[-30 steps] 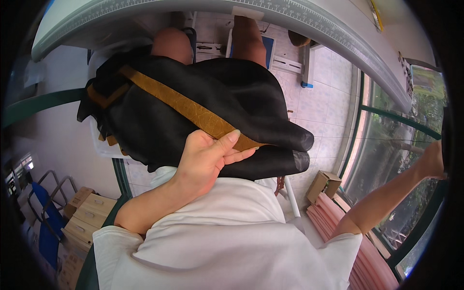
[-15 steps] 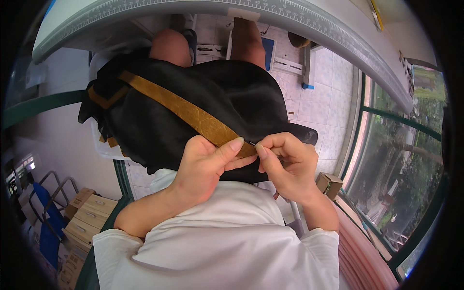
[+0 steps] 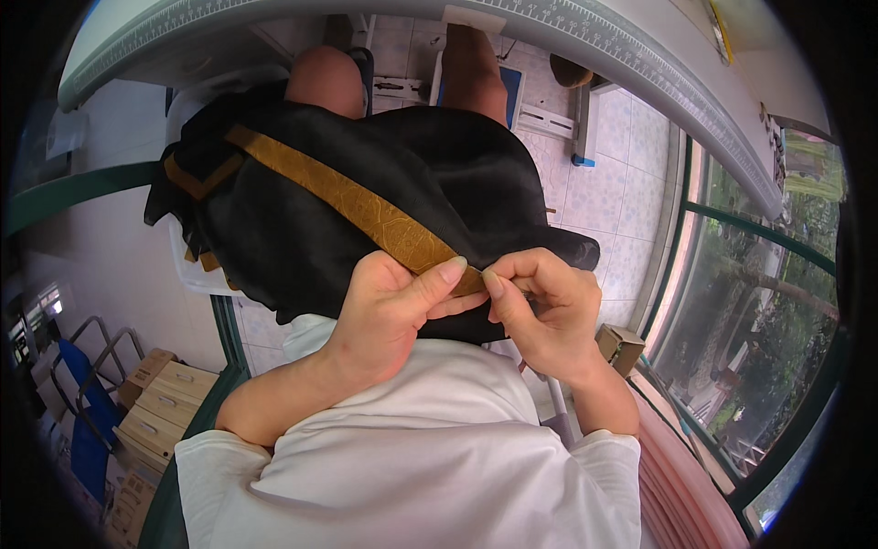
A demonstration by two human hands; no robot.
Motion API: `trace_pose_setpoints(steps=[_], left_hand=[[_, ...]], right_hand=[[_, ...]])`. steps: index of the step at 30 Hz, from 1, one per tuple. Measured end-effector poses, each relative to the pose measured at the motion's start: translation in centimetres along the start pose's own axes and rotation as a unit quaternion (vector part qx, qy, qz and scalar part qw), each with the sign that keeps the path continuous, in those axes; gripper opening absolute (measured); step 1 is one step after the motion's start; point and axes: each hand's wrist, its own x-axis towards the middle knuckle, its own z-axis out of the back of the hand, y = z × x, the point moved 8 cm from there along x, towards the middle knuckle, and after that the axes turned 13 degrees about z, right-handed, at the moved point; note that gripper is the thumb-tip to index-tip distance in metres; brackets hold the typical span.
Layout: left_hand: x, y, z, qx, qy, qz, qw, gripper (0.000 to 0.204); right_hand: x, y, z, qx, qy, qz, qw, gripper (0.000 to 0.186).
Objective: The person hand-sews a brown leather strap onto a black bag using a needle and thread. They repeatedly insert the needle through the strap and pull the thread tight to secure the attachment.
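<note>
Across my lap lies a black garment (image 3: 476, 174) with a golden-brown patterned band (image 3: 366, 215) running diagonally over it. My left hand (image 3: 393, 302) is closed on the band's near end, thumb on top and fingers beneath. Right beside it, my right hand (image 3: 544, 302) pinches thumb and forefinger together at the band's edge. A thin needle shows only as a faint sliver at those fingertips; most of it is hidden by them. A second brown angled trim (image 3: 203, 178) sits on the garment's far left part.
A grey table edge with ruler markings (image 3: 585, 37) curves across the far side, above my knees. Under the garment's left side stands a white plastic bin (image 3: 206, 279). Wooden drawers (image 3: 169, 403) are at the left, a small cardboard box (image 3: 620, 349) and green-framed windows at the right.
Both hands hold nearly the same place. The dark sliver of needle seen between the thumbs before is now mostly out of sight. The view has shifted slightly.
</note>
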Motion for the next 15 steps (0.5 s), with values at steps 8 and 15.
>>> trace_pose_setpoints(steps=[8, 15], left_hand=[[-0.02, 0.08, -0.01, -0.002, 0.001, -0.005, 1.0, 0.023], [0.29, 0.2, 0.46, 0.024, -0.03, -0.014, 0.999, 0.021]], right_hand=[[-0.06, -0.06, -0.14, 0.0, 0.001, 0.005, 1.0, 0.003], [-0.42, -0.58, -0.42, -0.018, -0.029, 0.018, 0.999, 0.02]])
